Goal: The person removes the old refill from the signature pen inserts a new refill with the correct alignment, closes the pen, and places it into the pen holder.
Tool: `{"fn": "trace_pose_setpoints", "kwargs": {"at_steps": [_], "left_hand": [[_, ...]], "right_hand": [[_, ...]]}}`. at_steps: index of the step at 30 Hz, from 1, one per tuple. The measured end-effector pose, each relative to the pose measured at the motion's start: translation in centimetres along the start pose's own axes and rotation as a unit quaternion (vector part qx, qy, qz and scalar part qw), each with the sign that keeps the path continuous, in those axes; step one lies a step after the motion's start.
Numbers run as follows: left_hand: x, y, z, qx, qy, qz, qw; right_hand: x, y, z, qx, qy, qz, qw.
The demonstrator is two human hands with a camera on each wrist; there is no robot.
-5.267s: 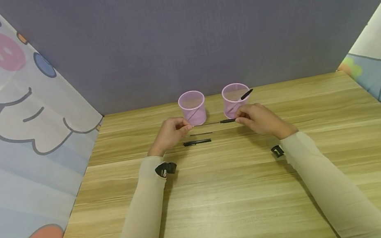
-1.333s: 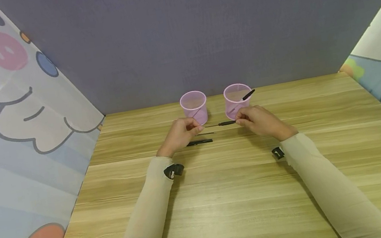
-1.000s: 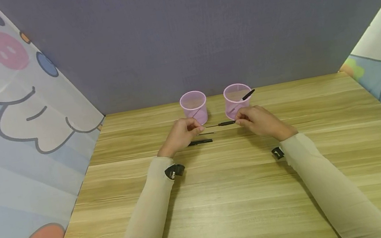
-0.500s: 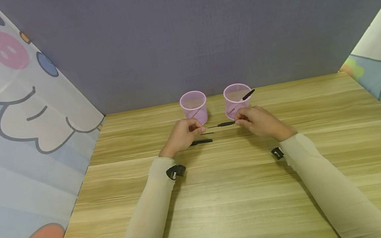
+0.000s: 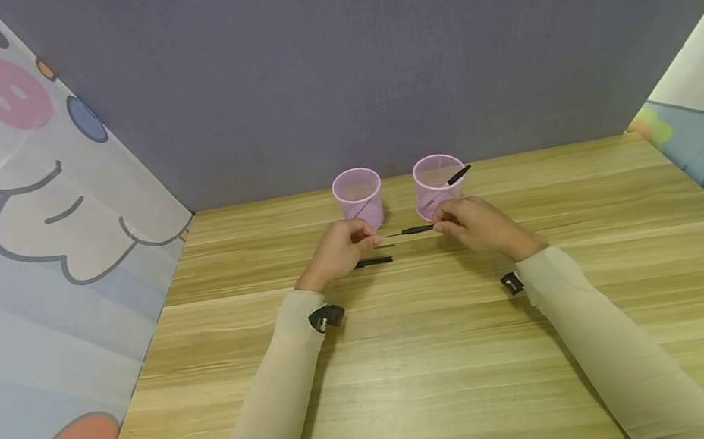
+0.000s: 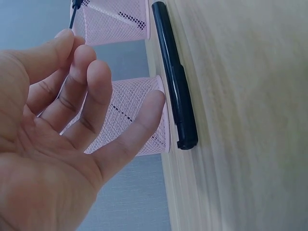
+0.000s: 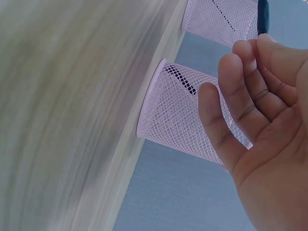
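Note:
The left hand pinches the end of a thin dark rod like a pen refill between thumb and forefinger. Its rod runs into a short black pen barrel, whose other end the right hand pinches. The remaining fingers of both hands are loosely spread in the wrist views. Below the hands, a second thin rod and a black pen with a clip lie on the table, partly hidden by the left hand in the head view.
Behind the hands stand two pink mesh cups. The left cup has a thin dark stick inside; the right cup holds a black-ended pen leaning over its rim. A grey wall rises behind the wooden table.
The left hand has moved right, towards the right hand, and less of the thin rod shows between them. The right hand has barely shifted. Cups and table items stay put.

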State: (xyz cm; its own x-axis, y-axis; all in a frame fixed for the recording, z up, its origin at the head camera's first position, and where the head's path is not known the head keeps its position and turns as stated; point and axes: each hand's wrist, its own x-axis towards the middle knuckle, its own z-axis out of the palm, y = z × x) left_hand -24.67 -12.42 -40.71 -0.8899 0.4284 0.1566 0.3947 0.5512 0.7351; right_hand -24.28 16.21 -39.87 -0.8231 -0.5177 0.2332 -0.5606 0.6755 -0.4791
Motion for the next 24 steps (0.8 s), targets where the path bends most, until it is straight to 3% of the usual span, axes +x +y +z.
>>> {"fn": "trace_pose_setpoints", "kwargs": {"at_steps": [24], "left_hand": [[0.14,0.00,0.27,0.002,-0.002,0.013,0.9999]], "right_hand": [[-0.04,-0.23,0.00,0.003,0.001,-0.003,1.0000]]}}
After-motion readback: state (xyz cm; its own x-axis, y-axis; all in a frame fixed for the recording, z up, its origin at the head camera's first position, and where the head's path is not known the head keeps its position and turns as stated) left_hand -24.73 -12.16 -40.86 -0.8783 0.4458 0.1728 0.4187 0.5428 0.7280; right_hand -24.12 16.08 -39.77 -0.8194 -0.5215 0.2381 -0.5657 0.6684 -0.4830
